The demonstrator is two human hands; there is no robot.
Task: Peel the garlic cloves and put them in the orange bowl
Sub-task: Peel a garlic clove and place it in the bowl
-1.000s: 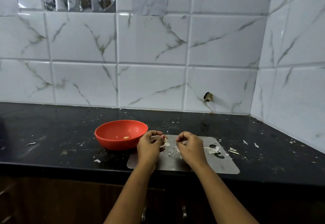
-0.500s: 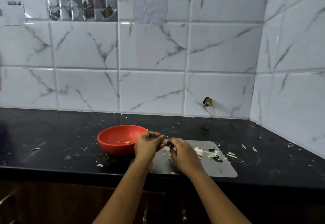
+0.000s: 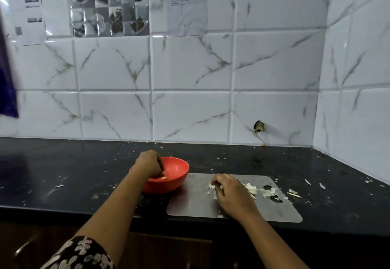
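Note:
The orange bowl [image 3: 177, 176] stands on the black counter, left of a steel cutting board [image 3: 194, 201]. One peeled garlic clove [image 3: 164, 177] lies inside the bowl. My left hand [image 3: 148, 164] reaches into the bowl from above with its fingers bunched and pointing down; whatever is at the fingertips is hidden. My right hand [image 3: 229, 191] rests on the board with curled fingers and pinches a scrap of garlic peel [image 3: 211, 186]. More white peels [image 3: 252, 189] lie just right of that hand.
Peel flakes [image 3: 293, 192] are scattered over the counter [image 3: 84, 173] around the board. The tiled wall [image 3: 190, 110] closes the back and right side. A dark blue cloth [image 3: 6, 79] hangs at the far left. The counter's front edge runs just below the board.
My left hand has left the right hand and moved left into the bowl. My right hand stayed over the board and dropped onto it. The camera tilted upward.

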